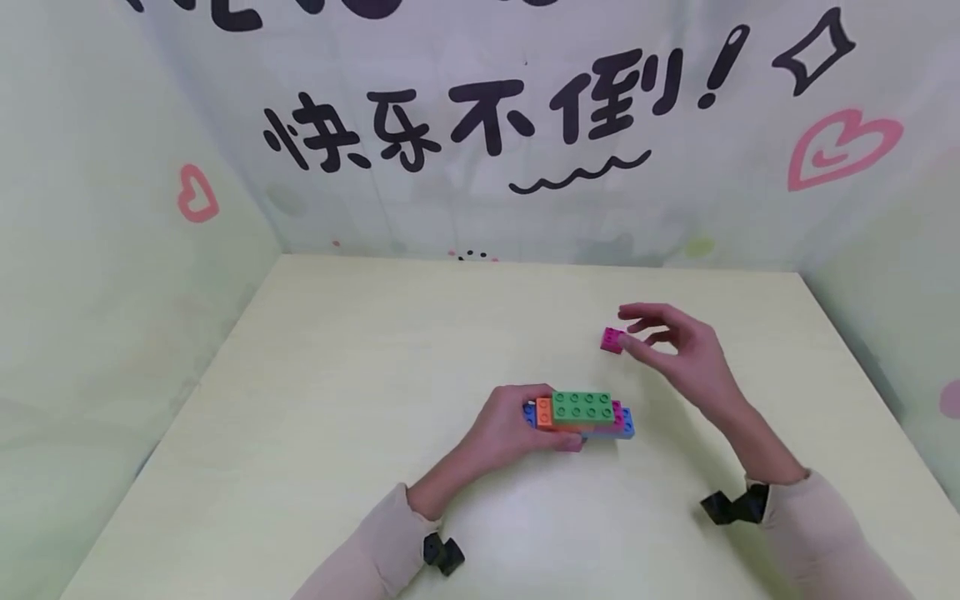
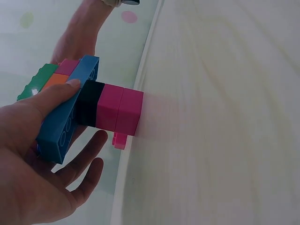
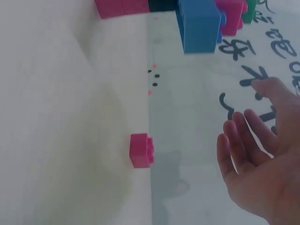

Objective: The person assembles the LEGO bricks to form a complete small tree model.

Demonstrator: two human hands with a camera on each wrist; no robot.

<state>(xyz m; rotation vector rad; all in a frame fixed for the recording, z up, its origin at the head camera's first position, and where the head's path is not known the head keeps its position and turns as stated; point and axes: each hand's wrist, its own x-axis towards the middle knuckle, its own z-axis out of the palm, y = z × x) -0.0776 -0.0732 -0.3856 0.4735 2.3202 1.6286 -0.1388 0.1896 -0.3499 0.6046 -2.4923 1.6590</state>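
My left hand [image 1: 517, 421] grips a stack of toy building bricks [image 1: 582, 408] by its left end, thumb along the near side. The stack has a green brick on top, orange and magenta ones beneath it, then a long blue brick [image 2: 58, 126]. Below the blue brick, the left wrist view shows a black brick [image 2: 89, 103] and two magenta bricks [image 2: 119, 108]. A single magenta brick [image 3: 139, 151] sits studs up on the table, farther back. My right hand [image 1: 686, 354] hovers near that loose brick, fingers loosely bent, holding nothing; the right wrist view shows a gap between them.
The pale table [image 1: 360, 350] extends around both hands, with its far edge against a printed cloth wall [image 1: 465, 208]. Cloth walls also flank the table left and right. Each wrist carries a small black device [image 1: 444, 554].
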